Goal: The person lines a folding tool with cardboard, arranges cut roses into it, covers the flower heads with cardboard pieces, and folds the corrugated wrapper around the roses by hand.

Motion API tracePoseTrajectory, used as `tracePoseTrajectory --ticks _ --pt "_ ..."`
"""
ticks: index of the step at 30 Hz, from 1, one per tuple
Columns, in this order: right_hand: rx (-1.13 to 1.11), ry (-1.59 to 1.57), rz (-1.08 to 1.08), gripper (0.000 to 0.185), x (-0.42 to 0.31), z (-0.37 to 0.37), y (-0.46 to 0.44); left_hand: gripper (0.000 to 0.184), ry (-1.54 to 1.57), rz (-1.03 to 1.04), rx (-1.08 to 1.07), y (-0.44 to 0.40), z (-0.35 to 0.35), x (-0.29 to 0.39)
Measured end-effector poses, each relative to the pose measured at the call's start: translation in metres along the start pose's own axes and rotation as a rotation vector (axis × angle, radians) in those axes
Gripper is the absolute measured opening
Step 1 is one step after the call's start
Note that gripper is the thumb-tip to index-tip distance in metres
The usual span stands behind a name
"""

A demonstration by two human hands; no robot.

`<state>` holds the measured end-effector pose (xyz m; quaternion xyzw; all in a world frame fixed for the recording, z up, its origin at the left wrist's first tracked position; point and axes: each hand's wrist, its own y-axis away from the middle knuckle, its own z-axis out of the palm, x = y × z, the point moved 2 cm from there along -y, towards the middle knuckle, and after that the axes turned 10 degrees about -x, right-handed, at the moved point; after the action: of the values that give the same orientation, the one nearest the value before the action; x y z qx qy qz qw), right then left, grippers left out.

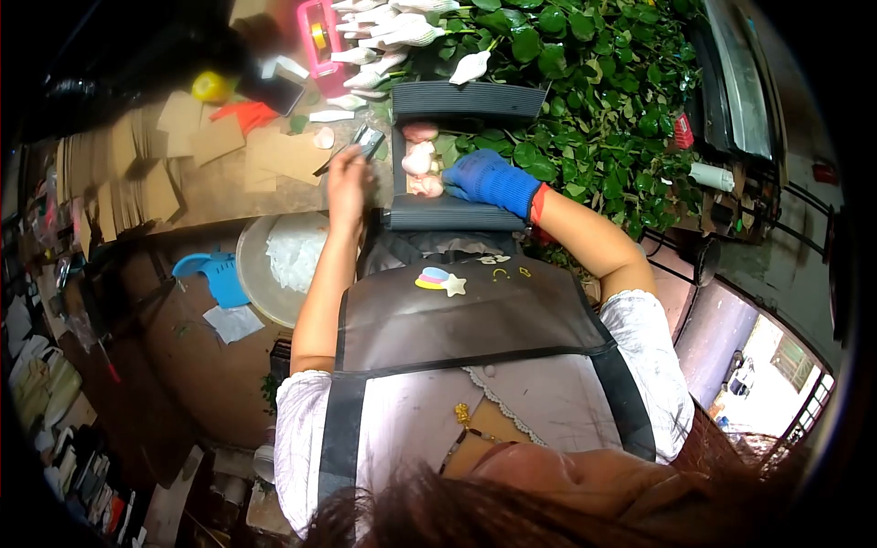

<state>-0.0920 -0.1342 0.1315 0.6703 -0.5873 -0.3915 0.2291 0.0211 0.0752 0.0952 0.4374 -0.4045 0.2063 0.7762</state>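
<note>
Brown surface [297,199] carries cardboard pieces [219,142] and leafy stems [612,119]. Pale pink roses [417,160] lie in a black ridged holder [457,216], beside the gloved right hand [491,182]; the left hand [347,187] is at a dark tool [368,141]. Whether either hand grips, I cannot tell.

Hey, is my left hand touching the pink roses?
Apart. The head view shows the left hand clear of the pink roses, with the edge of the black tray between them.
</note>
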Motion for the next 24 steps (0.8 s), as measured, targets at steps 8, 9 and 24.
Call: tracePoseTrajectory --ticks 8,9,24 --pt "0.028 0.152 -0.002 0.02 -0.006 0.013 -0.042 0.065 -0.805 0.302 -0.179 -0.023 0.012 -0.034" --pt "0.016 0.161 -0.007 0.02 -0.005 0.015 -0.045 0.091 -0.865 0.262 -0.304 -0.025 0.016 -0.031" --pt "0.171 -0.067 0.104 0.025 0.008 -0.003 -0.04 0.099 -1.269 0.27 -0.462 -0.036 0.025 -0.026"
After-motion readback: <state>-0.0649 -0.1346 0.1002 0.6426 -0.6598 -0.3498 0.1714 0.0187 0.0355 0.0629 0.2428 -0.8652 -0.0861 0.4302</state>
